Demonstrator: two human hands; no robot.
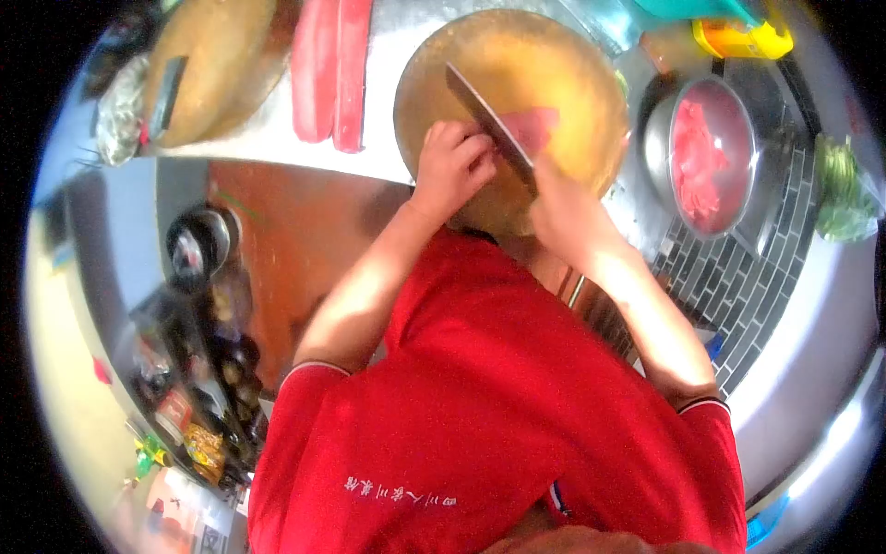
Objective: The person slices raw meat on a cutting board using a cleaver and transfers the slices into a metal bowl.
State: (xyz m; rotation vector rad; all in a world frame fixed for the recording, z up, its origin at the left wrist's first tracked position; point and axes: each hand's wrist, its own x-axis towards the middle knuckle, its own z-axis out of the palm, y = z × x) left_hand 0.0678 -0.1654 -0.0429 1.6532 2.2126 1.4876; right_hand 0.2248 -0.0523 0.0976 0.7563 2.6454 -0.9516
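On the round wooden chopping board [581, 102] lies a piece of red raw meat [537, 127]. My right hand [565, 208] is wrapped round the handle of a kitchen knife [482, 111], whose broad blade stands slantwise across the meat. Left of the blade, my left hand [452, 162] has its fingers curled down on the meat's near end, close to the steel. The part of the meat under those fingers is mostly hidden.
Two long red strips of meat [316, 74] lie on the metal counter [383, 88] to the left. A steel bowl [744, 157] at the right holds sliced meat [699, 162]. Another round board [208, 60] stands far left. Bagged greens [844, 189] sit at the right edge.
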